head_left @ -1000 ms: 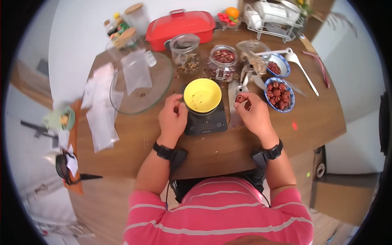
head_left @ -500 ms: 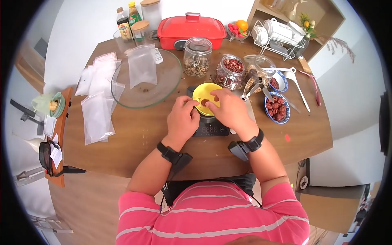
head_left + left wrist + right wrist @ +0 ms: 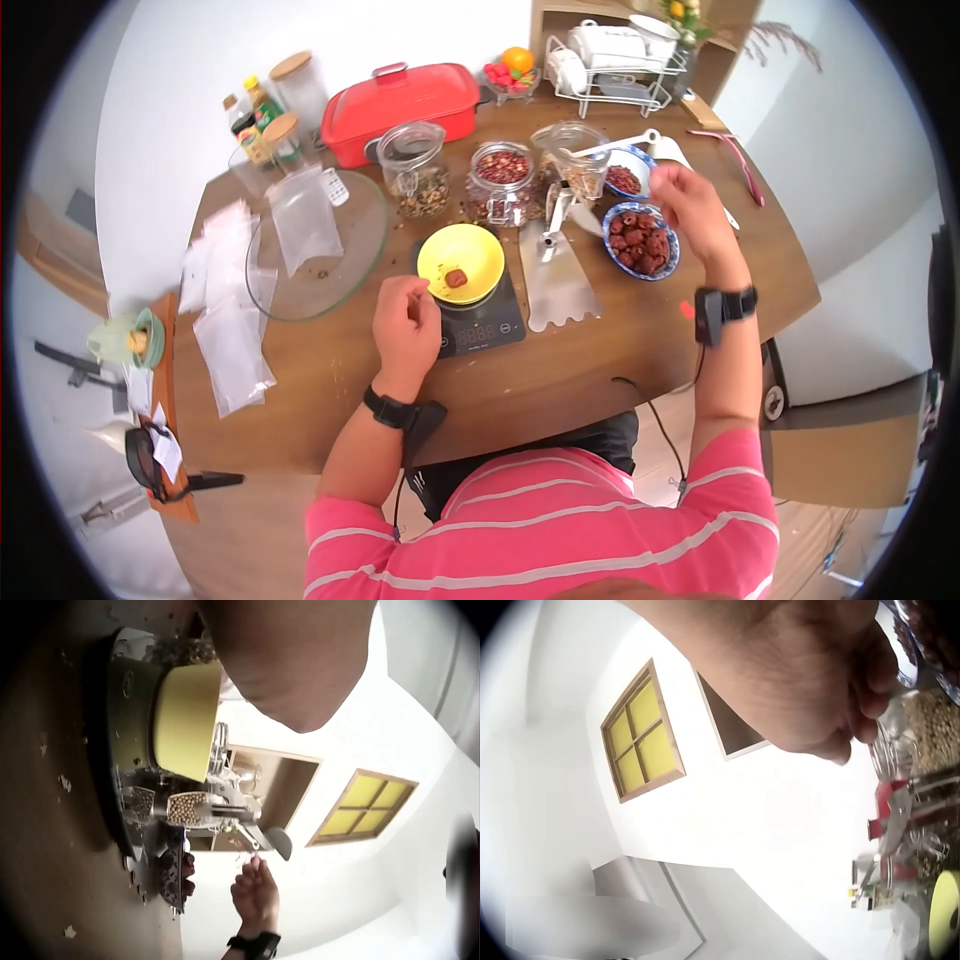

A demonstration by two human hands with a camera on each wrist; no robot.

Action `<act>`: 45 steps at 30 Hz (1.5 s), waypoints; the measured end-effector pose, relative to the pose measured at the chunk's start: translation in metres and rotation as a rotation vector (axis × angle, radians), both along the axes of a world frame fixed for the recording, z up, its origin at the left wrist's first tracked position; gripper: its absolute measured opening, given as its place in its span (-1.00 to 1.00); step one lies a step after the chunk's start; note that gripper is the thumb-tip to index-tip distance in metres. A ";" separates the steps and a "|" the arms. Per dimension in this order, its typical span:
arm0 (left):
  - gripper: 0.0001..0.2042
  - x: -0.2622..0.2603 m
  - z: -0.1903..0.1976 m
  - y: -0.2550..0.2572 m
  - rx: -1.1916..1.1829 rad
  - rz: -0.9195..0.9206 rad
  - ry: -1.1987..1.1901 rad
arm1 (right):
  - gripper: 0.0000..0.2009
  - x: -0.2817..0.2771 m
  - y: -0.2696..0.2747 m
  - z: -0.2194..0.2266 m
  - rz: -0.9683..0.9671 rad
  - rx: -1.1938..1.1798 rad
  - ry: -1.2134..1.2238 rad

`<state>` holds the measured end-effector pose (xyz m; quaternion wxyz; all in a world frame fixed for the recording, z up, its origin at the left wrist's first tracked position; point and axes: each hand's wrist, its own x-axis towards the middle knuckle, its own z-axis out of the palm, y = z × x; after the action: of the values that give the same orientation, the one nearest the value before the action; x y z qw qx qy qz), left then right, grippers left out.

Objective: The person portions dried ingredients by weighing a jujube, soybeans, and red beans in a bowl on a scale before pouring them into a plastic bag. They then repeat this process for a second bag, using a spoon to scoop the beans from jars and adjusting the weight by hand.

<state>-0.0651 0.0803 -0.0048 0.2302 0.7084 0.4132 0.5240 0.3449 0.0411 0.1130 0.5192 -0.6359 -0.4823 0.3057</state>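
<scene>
- Left hand (image 3: 406, 325): fingers loosely curled, nothing visible inside, beside yellow bowl (image 3: 487, 250).
- Right hand (image 3: 692, 212): loosely curled, seemingly empty, raised nearer table (image 3: 760, 280)'s right edge.
- Red date (image 3: 456, 278): inside yellow bowl, toward far edge of digital scale (image 3: 487, 338).

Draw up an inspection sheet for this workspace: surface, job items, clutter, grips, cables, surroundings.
Surface: brown table, small pale flakes scattered on it.
Job items: yellow bowl on black scale, one reddish-brown piece inside; blue-and-white bowl filled with dark red pieces.
Clutter: clear plastic bags at the left; round glass piece with another bag on it.
Grips: left hand beside the yellow bowl, contact unclear; right hand raised near the blue-and-white bowl, fingers bent, nothing seen in it.
Cables: black cable hanging near the table's front edge.
Surroundings: red lidded cooker and white dish rack at the back.
</scene>
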 end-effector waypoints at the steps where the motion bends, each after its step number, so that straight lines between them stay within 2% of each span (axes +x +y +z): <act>1: -0.84 0.007 0.006 -0.007 0.012 -0.017 0.015 | -0.67 0.000 0.010 0.003 -0.086 0.050 -0.017; 3: -0.85 0.023 0.014 -0.023 0.092 -0.176 0.059 | -0.63 0.001 0.028 0.005 -0.121 0.036 -0.021; 7: -0.87 0.063 0.026 -0.063 -0.140 -0.623 0.148 | -0.55 0.004 0.065 -0.006 -0.084 0.093 0.041; 9: -0.88 0.079 0.024 -0.071 -0.223 -0.848 0.275 | -0.59 0.005 0.081 -0.010 -0.075 0.112 0.017; 10: -0.84 0.084 0.022 -0.072 -0.350 -0.943 0.335 | -0.60 0.006 0.086 -0.011 -0.055 0.091 -0.117; 11: -0.84 0.088 0.012 -0.073 -0.348 -0.954 0.346 | -0.60 0.008 0.091 -0.011 -0.037 0.068 -0.251; 12: -0.82 0.091 -0.003 -0.073 -0.494 -1.044 0.328 | -0.58 0.011 0.094 -0.006 -0.034 0.061 -0.362; 13: -0.79 0.093 -0.007 -0.072 -0.643 -1.129 0.308 | -0.58 0.018 0.098 -0.001 -0.047 0.062 -0.357; 15: -0.76 0.090 -0.010 -0.071 -0.671 -1.107 0.361 | -0.57 0.030 0.104 0.011 -0.032 0.049 -0.566; 17: -0.75 0.088 -0.012 -0.071 -0.744 -1.096 0.294 | -0.57 0.024 0.087 0.044 -0.005 0.121 -0.590; 19: -0.75 0.088 -0.015 -0.071 -0.718 -1.109 0.305 | -0.65 0.029 0.088 0.061 0.020 0.165 -0.732; 21: -0.75 0.089 -0.016 -0.070 -0.694 -1.125 0.313 | -0.65 0.031 0.090 0.070 0.057 0.150 -0.716; 24: -0.76 0.090 -0.013 -0.070 -0.680 -1.107 0.325 | -0.69 0.015 0.088 0.086 0.297 0.018 -0.572; 27: -0.77 0.090 -0.011 -0.070 -0.671 -1.069 0.324 | -0.70 0.008 0.107 0.054 0.414 0.027 -0.547; 28: -0.78 0.090 -0.011 -0.070 -0.666 -1.056 0.322 | -0.72 0.006 0.112 0.046 0.455 0.070 -0.684; 29: -0.78 0.090 -0.011 -0.070 -0.660 -1.045 0.321 | -0.72 0.007 0.113 0.040 0.451 0.065 -0.681; 32: -0.78 0.090 -0.012 -0.071 -0.651 -1.031 0.330 | -0.73 -0.011 0.097 0.049 0.396 0.108 -0.934; 36: -0.78 0.091 -0.006 -0.072 -0.661 -1.034 0.339 | -0.72 -0.003 0.095 0.052 0.283 0.214 -0.898; 45: -0.78 0.091 -0.005 -0.071 -0.705 -1.028 0.349 | -0.70 0.006 0.098 0.039 0.058 0.188 -0.885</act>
<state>0.0262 0.0094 -0.0101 0.6000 0.7726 0.1998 0.0570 0.3508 0.1395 0.1516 0.3096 -0.6417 -0.7012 -0.0261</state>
